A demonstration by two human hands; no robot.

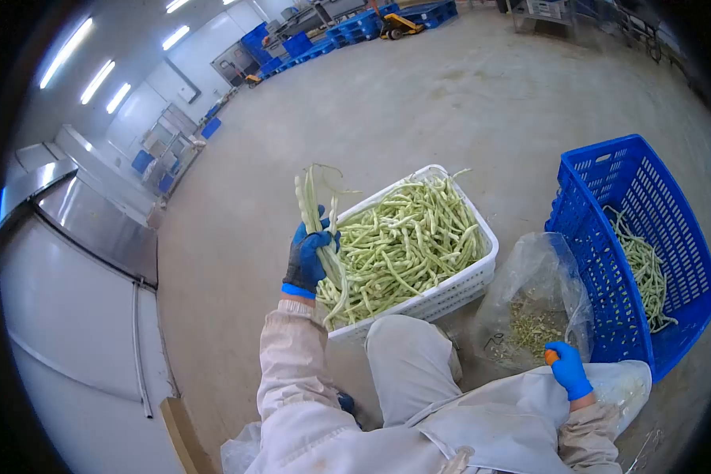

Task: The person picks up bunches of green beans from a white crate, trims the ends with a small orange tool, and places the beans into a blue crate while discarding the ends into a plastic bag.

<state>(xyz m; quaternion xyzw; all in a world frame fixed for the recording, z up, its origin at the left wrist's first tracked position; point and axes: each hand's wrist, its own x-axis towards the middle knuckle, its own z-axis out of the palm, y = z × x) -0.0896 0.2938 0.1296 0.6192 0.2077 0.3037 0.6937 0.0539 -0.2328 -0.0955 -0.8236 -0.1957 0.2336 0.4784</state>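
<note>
The left hand in a blue glove with dark palm point(312, 251) is closed around a small bunch of long pale green beans point(329, 265), and it holds them upright at the left edge of the white plastic crate with holes point(482, 272). This crate is in the middle, full with a heap of similar green beans point(411, 237). To the right of it there is a clear plastic bag point(533, 272) with small green pieces point(533, 328) inside. The right hand in a bright blue glove point(569, 370), at the near side of the bag, is closed on a small orange object point(551, 357). At the far right stands a tall blue plastic crate point(608, 276), with some loose green beans point(646, 272) in it.
</note>
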